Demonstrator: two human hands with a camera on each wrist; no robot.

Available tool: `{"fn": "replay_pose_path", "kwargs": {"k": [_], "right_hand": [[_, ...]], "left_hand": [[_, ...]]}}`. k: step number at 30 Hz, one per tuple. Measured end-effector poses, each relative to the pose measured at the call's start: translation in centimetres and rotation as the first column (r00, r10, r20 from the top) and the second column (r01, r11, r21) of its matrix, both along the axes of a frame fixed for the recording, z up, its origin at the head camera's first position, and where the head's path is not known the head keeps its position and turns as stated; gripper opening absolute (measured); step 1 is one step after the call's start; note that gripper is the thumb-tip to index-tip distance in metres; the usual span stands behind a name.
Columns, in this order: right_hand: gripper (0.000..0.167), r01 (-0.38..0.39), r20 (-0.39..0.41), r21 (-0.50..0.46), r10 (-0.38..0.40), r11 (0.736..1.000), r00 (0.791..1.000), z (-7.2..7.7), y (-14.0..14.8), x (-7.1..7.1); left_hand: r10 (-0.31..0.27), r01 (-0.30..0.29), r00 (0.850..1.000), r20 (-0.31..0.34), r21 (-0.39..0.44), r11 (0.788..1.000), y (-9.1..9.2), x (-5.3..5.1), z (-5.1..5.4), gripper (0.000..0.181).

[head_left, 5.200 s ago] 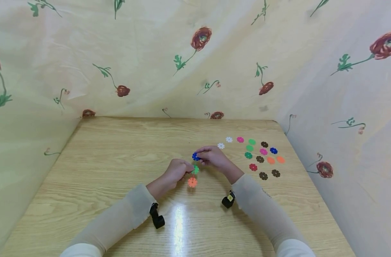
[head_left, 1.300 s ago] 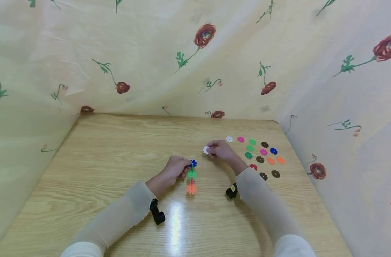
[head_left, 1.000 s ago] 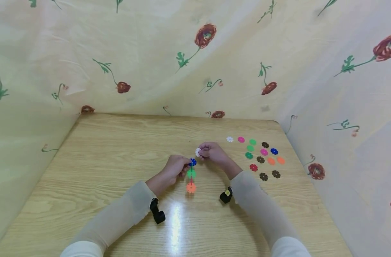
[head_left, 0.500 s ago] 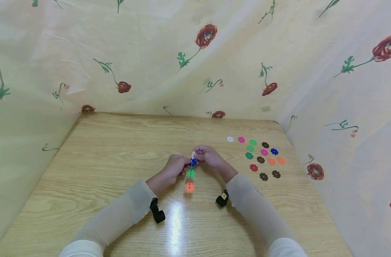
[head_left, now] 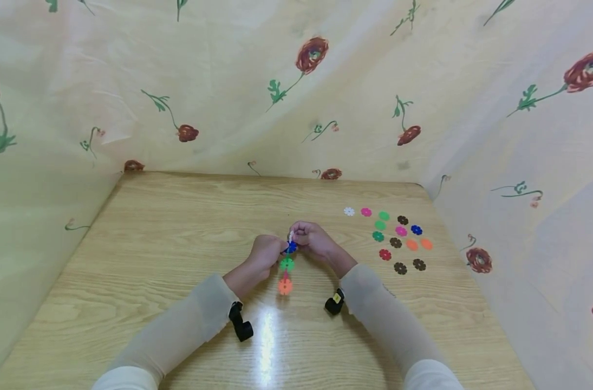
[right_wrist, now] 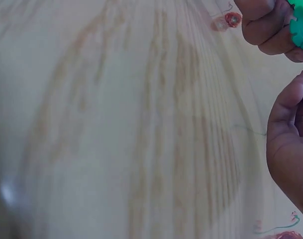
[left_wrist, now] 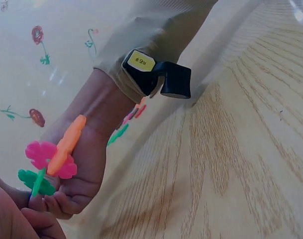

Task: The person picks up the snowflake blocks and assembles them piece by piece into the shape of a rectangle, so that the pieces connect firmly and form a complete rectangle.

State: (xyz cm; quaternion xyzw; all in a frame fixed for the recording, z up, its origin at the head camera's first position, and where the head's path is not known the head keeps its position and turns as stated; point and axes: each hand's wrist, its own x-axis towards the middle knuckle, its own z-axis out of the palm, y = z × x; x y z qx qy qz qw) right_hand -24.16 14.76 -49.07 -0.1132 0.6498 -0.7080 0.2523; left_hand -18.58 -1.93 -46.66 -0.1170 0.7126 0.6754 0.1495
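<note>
My left hand [head_left: 267,253] pinches the blue flower-shaped disc [head_left: 291,247] at the top of a chain of interlocking plastic discs. Below it hang a light green disc [head_left: 287,264] and an orange disc [head_left: 285,287]. The left wrist view also shows a pink disc [left_wrist: 41,152] and a darker green disc [left_wrist: 27,178] set crosswise in the chain. My right hand [head_left: 315,239] pinches a white disc [head_left: 291,236], seen edge-on against the blue one. Fingers partly cover both discs, so how far they interlock cannot be seen.
Loose discs lie flat on the wooden table [head_left: 203,206] at the right, among them a white disc [head_left: 349,211], a red disc [head_left: 385,254] and a brown disc [head_left: 400,268]. A flower-patterned cloth [head_left: 228,81] encloses the table's back and sides.
The blue disc passed from my right hand onto the chain. My right hand then took a white disc from the table and brought it left to the blue one, turning it edge-on.
</note>
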Motion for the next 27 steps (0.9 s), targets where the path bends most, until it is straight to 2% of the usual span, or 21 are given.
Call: {"fn": "replay_pose_path", "kwargs": {"k": [8, 12, 19, 24, 27], "right_hand": [[0.032, 0.029, 0.005, -0.012, -0.029, 1.000, 1.000, -0.2, -0.1, 0.1], [0.032, 0.027, 0.017, -0.027, -0.027, 0.999, 0.999, -0.3, -0.1, 0.2], [0.025, 0.048, -0.013, -0.020, -0.048, 0.999, 0.999, -0.1, -0.2, 0.2], [0.019, 0.033, -0.051, 0.072, -0.030, 0.997, 0.998, 0.1, 0.1, -0.1], [0.025, 0.001, -0.112, 0.216, 0.024, 0.976, 0.993, 0.7, 1.1, -0.8]], "left_hand": [[0.050, -0.051, 0.999, -0.021, -0.029, 0.998, 0.3, -0.1, 0.0, 0.036], [0.052, -0.052, 0.999, -0.010, -0.039, 0.998, 0.3, -0.2, -0.3, 0.036], [0.039, -0.041, 0.999, -0.024, -0.060, 0.997, -0.2, -0.3, -0.2, 0.018], [0.016, -0.016, 1.000, -0.010, -0.071, 0.997, -0.3, -0.2, -0.1, 0.016], [0.001, -0.002, 1.000, -0.015, -0.049, 0.999, -0.3, -0.2, -0.2, 0.016]]}}
